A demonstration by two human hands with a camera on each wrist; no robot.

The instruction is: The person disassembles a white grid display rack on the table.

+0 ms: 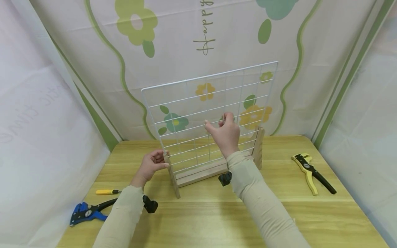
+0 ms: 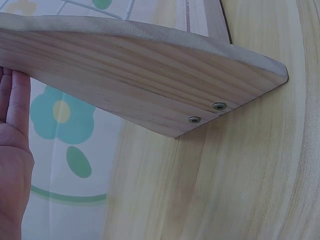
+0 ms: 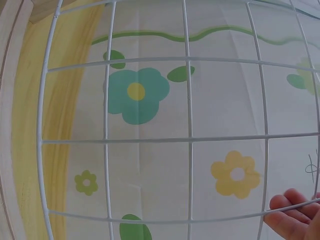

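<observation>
A white wire grid panel [image 1: 209,74] stands tilted in a wooden stand [image 1: 201,175] on the table. In the head view, my right hand [image 1: 227,134] is at the middle of the grid, thumb and curled fingers on its wires. The right wrist view has the fingertips [image 3: 292,215] of that hand at a wire crossing. My left hand [image 1: 150,168] holds the upper part of the stand's left side board [image 1: 172,177], thumb in front and fingers behind. Two metal screw heads [image 2: 219,106] show low on that board's outer face in the left wrist view.
On the table's left lie a blue-and-black wire stripper [image 1: 88,213], partly behind the left sleeve, and a yellow-handled screwdriver [image 1: 105,192]. A yellow-and-black wire stripper [image 1: 310,172] lies at right. Printed cloth [image 1: 173,65] hangs behind the table.
</observation>
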